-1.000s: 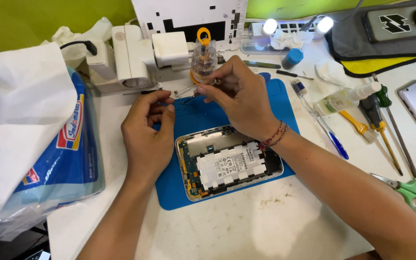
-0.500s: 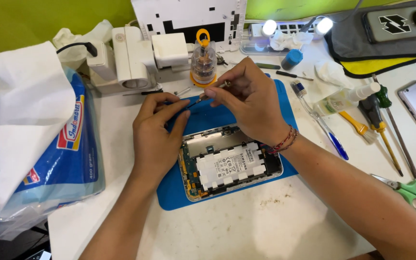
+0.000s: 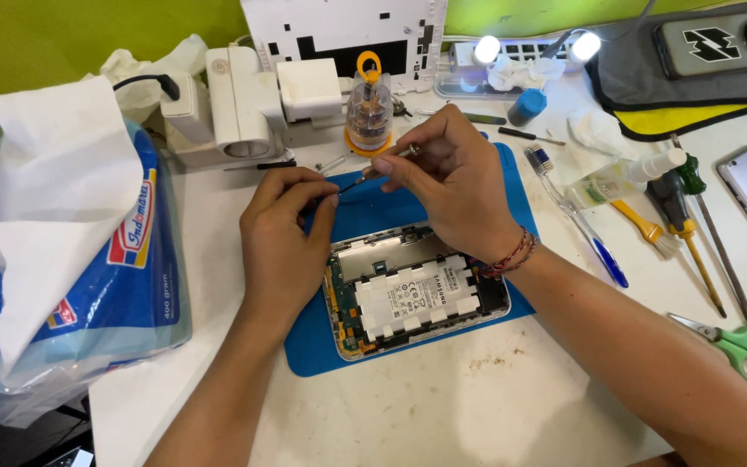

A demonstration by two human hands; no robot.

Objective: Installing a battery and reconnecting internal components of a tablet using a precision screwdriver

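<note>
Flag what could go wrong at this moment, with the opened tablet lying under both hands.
1. Both hands, left hand and right hand, pinch a thin screwdriver above the opened tablet; a slip could drop its tip onto the exposed board or battery.
2. The right wrist hangs over the tablet's top edge and might press or nudge it on the blue mat.
3. The clear bit holder stands just behind the right hand and could get knocked over.

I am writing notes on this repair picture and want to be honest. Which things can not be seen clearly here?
- Head view: the tip of the thin screwdriver is hidden by the left hand fingertips; a held screw cannot be told.
- The opened tablet upper left corner lies under the left hand.
- The right hand covers its grip on the handle.
- The scissors blades are partly behind the right forearm.
</note>
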